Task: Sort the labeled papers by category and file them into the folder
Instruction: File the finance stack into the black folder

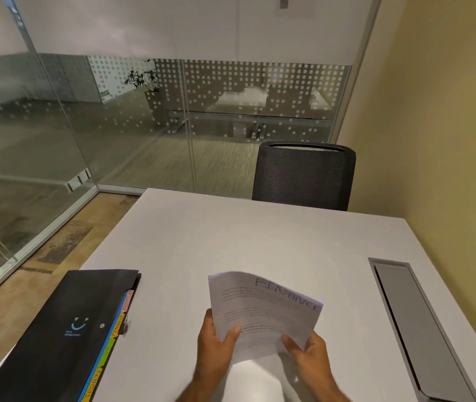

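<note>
Low in the middle of the frame, both hands hold a thin sheaf of papers (262,311) up off the white worktop (231,236). The left hand (216,343) pinches the lower left edge, thumb lying across the printed face. The right hand (309,352) grips the lower right corner, thumb on top and fingers curled behind. The top sheet bears a hand-written heading that reads as "FINANCE", its last letters running off the curled right edge.

The sheets look light and limp: the upper part bows and the far corners droop, so they will likely flop if held by one corner alone. Holding along the bottom edge with both hands, as here, seems the steady way. To lift off a single sheet, a thumb sliding at a corner should do it, since plain paper tends to cling in a stack. The edges crease easily, so a gentle pinch is wise.

At the lower left of the frame lies a black folder (65,332), closed or nearly so, flat on the worktop and well apart from the papers. Coloured index tabs (115,329) stick out along its right edge; one near the bottom reads "SPORTS", and an orange one higher up seems to read "FINANCE". That slot is probably where this sheet belongs, and the tabs are the place to part the stiff cover.
</note>
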The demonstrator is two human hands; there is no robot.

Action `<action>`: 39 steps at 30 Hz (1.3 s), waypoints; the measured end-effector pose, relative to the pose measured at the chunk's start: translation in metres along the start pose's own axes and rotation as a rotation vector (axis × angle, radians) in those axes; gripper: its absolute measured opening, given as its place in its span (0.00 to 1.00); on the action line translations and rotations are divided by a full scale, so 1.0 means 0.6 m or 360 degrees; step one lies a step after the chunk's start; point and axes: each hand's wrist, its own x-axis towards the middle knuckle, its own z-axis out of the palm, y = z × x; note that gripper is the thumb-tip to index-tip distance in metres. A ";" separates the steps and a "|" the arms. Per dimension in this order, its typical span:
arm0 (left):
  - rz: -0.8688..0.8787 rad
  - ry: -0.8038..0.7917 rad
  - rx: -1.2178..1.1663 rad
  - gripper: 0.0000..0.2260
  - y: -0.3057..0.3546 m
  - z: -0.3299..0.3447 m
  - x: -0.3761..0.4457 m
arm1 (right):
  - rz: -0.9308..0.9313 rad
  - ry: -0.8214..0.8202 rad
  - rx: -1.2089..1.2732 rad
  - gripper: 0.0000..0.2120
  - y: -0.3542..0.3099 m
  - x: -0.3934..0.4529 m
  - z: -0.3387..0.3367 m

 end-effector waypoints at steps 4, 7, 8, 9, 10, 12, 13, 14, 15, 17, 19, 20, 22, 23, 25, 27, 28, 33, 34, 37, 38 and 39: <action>-0.0030 -0.0048 0.0047 0.19 0.011 -0.007 0.023 | -0.0038 -0.0044 -0.0124 0.10 -0.016 0.014 0.003; -0.0107 -0.0189 0.0116 0.16 0.027 -0.036 0.051 | -0.0042 -0.0177 -0.0218 0.09 -0.034 0.032 0.015; -0.0126 -0.0219 0.0134 0.15 0.032 -0.050 0.062 | -0.0022 -0.0212 -0.0227 0.09 -0.040 0.040 0.023; -0.0136 -0.0216 0.0177 0.14 0.036 -0.068 0.074 | 0.0017 -0.0247 -0.0209 0.10 -0.045 0.047 0.033; -0.0143 -0.0176 0.0233 0.13 0.039 -0.087 0.087 | 0.0077 -0.0273 -0.0166 0.11 -0.050 0.055 0.046; -0.0168 -0.0058 0.0364 0.12 0.036 -0.136 0.112 | 0.0223 -0.0300 -0.0089 0.11 -0.056 0.072 0.075; -0.0184 0.0013 0.0467 0.11 0.030 -0.167 0.122 | 0.0291 -0.0305 -0.0059 0.11 -0.057 0.080 0.091; -0.0174 0.0104 0.0602 0.10 0.023 -0.198 0.130 | 0.0345 -0.0310 -0.0039 0.11 -0.058 0.086 0.108; -0.0157 0.0194 0.0784 0.10 0.013 -0.233 0.138 | 0.0392 -0.0309 -0.0030 0.11 -0.057 0.091 0.125; -0.0153 0.0296 0.1168 0.11 -0.006 -0.299 0.146 | 0.0470 -0.0318 -0.0030 0.12 -0.057 0.099 0.161; -0.0223 0.0269 0.1550 0.12 -0.025 -0.355 0.150 | 0.0520 -0.0339 -0.0057 0.13 -0.058 0.102 0.195; -0.0280 0.0228 0.1692 0.14 -0.033 -0.375 0.150 | 0.0538 -0.0354 -0.0072 0.14 -0.057 0.103 0.212; -0.0375 0.0161 0.1885 0.21 -0.053 -0.404 0.150 | 0.0560 -0.0396 -0.0114 0.14 -0.054 0.106 0.244; -0.0424 0.0141 0.1925 0.25 -0.065 -0.414 0.150 | 0.0572 -0.0406 -0.0133 0.15 -0.052 0.107 0.259; -0.0514 0.0136 0.1942 0.32 -0.087 -0.424 0.153 | 0.0613 -0.0428 -0.0127 0.12 -0.052 0.104 0.285; -0.0593 0.0118 0.1917 0.38 -0.102 -0.428 0.159 | 0.0676 -0.0456 -0.0134 0.11 -0.055 0.097 0.305; -0.0613 0.0096 0.1915 0.39 -0.107 -0.428 0.163 | 0.0685 -0.0455 -0.0147 0.11 -0.053 0.096 0.313; -0.0656 -0.0022 0.1853 0.37 -0.119 -0.426 0.171 | 0.0660 -0.0453 -0.0183 0.12 -0.051 0.098 0.328; -0.0645 -0.0032 0.1830 0.36 -0.120 -0.427 0.170 | 0.0663 -0.0438 -0.0184 0.12 -0.051 0.097 0.326; -0.0527 -0.0050 0.1758 0.33 -0.121 -0.426 0.166 | 0.0662 -0.0395 -0.0167 0.13 -0.055 0.094 0.323; -0.0485 -0.0075 0.1737 0.33 -0.119 -0.425 0.165 | 0.0651 -0.0384 -0.0162 0.13 -0.052 0.095 0.321; -0.0454 -0.0116 0.1748 0.34 -0.117 -0.425 0.162 | 0.0642 -0.0373 -0.0153 0.13 -0.051 0.096 0.320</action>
